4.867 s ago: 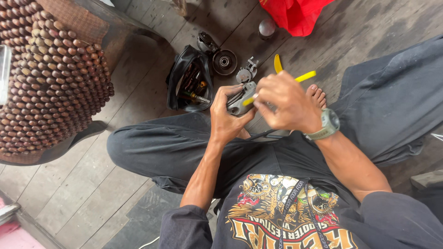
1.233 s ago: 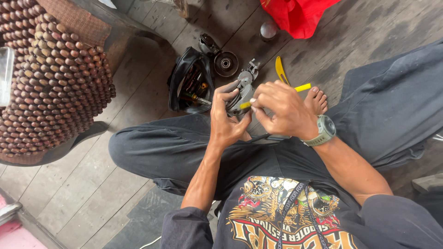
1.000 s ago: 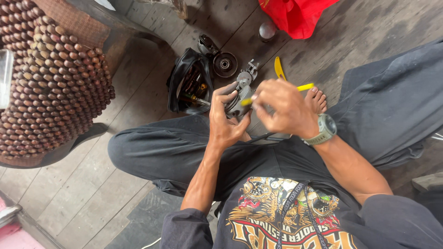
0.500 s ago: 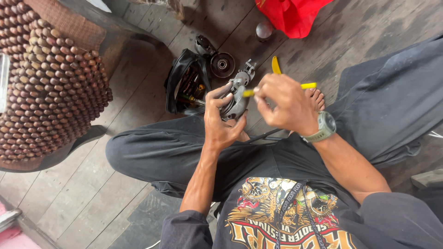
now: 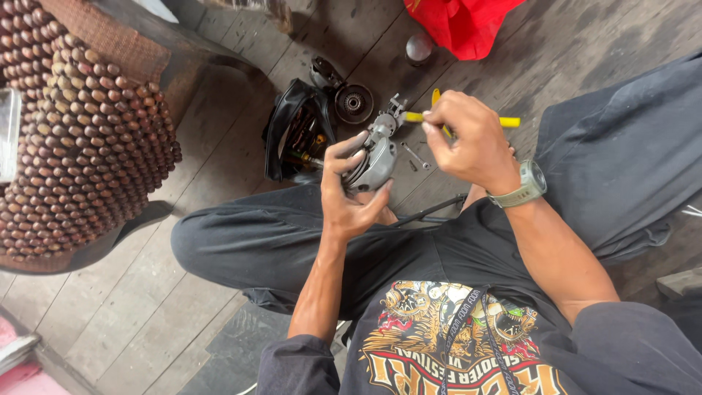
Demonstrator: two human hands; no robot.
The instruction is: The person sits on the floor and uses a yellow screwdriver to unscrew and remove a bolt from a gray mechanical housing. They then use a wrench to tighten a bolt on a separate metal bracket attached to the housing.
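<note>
A seat covered in brown wooden beads (image 5: 80, 139) fills the left side. Beside it, a black housing (image 5: 296, 132) lies on the plank floor (image 5: 205, 139). The left hand (image 5: 351, 194) is clamped around a grey metal part (image 5: 376, 161) above the lap. The right hand (image 5: 472, 139) pinches a yellow-handled tool (image 5: 504, 121) just beside that part.

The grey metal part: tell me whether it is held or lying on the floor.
Held: the left hand grips the grey metal part above the lap.
</note>
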